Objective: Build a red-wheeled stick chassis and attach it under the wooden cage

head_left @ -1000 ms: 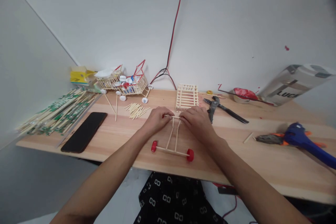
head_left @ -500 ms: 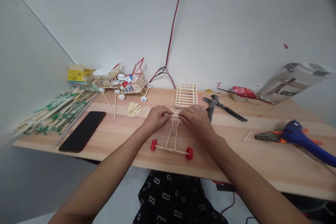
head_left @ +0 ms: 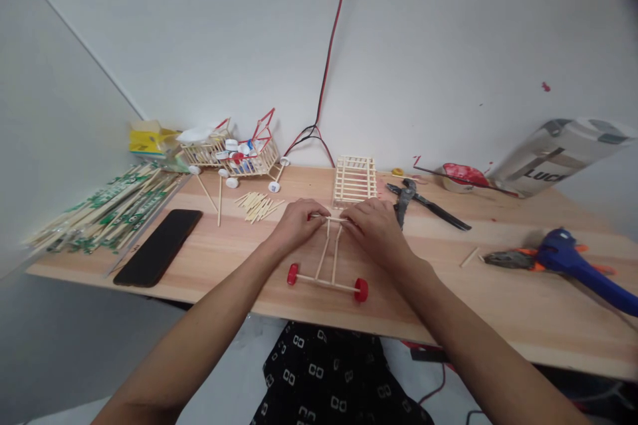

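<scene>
A wheeled frame of thin wooden sticks [head_left: 326,259] lies on the table in front of me. On its near axle sit two red bottle-cap wheels, a left one [head_left: 292,273] and a right one [head_left: 361,289]. My left hand [head_left: 303,216] pinches the left end of the far crossbar, where a bit of red shows by the fingers. Around the right end of that same bar, my right hand [head_left: 371,222] has its fingers closed. Both far ends are largely hidden by the hands. Just beyond stands a slatted stick basket [head_left: 355,179].
Short stick pieces [head_left: 258,206] lie left of my hands, with a black phone [head_left: 158,249] and packaged sticks [head_left: 114,209] farther left. Behind are finished stick carts [head_left: 254,158]. Rightward lie black-handled pliers [head_left: 433,207], a blue glue gun [head_left: 573,265] and a red-stained bowl [head_left: 463,176].
Both hands keep their hold on the far crossbar, and the frame stays in place. Only a slight shift of the whole view shows.
</scene>
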`<state>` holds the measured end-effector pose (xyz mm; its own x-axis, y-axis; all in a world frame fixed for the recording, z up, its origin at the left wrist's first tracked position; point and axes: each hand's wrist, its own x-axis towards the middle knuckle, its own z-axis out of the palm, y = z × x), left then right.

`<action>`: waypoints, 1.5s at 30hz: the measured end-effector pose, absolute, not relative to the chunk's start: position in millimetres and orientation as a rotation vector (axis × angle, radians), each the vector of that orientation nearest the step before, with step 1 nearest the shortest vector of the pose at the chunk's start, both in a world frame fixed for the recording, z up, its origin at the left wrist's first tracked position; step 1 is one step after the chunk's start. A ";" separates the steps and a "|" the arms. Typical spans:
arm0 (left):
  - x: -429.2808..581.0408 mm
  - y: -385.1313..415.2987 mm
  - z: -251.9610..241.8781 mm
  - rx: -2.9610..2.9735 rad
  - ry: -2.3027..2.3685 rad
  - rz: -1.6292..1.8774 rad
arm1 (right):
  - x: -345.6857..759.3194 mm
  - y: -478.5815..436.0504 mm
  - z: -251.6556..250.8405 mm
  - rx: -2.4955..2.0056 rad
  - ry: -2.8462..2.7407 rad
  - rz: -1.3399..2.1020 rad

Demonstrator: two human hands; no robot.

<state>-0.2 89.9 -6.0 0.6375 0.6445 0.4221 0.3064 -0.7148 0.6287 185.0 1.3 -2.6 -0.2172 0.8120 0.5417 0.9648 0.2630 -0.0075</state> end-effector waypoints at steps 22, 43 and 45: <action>-2.7 90.3 -6.9 2.342 0.744 0.875 | 179.9 -39.9 5.8 -1.164 -2.520 -0.272; -5.0 90.5 -7.7 2.344 0.774 0.857 | 250.2 44.8 51.5 -1.942 -1.382 0.269; -5.7 90.6 -7.9 2.344 0.773 0.862 | 259.5 66.9 51.3 -1.999 -1.334 0.386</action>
<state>-5.7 90.6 -7.9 0.6343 0.6602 0.4022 0.3287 -0.7013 0.6326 259.5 66.9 51.3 0.4272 0.8952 0.1270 0.6889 -0.2313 -0.6869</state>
